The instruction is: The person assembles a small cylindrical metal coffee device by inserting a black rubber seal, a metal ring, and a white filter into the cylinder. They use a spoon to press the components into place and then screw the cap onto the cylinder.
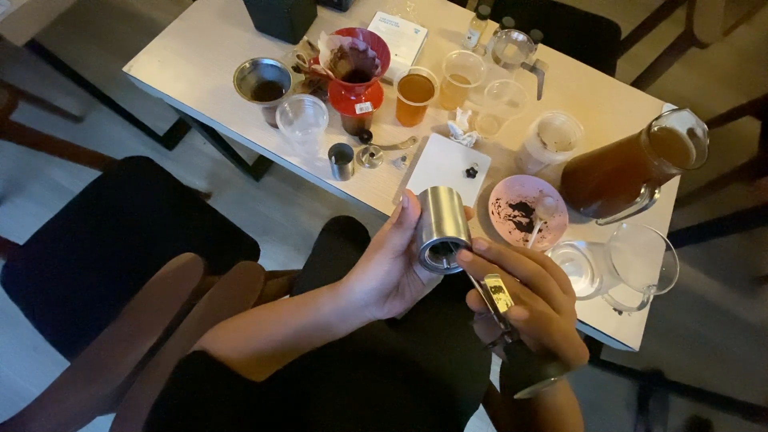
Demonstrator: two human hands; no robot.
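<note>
Left hand: the left hand (pixel 392 268) wraps around a shiny steel cylinder with an open end (pixel 442 228), fingers curled behind it and thumb along its side; the open end is tilted toward the person, probably so the inside can be seen.
Right hand: the right hand (pixel 528 300) is closed on a thin metal tool with a dark handle (pixel 500 308); its tip reaches to the cylinder's mouth, seemingly to work inside it.
Cylinder place: above the lap, just in front of the white table (pixel 208 48) edge.
Near the cylinder: a pink plate with dark grounds (pixel 528 212) lies just beyond it, a white square board (pixel 444 164) beside that.
Farther on the table: a red cone dripper with paper filter (pixel 356 68), and a glass jug of brown liquid (pixel 632 168).
</note>
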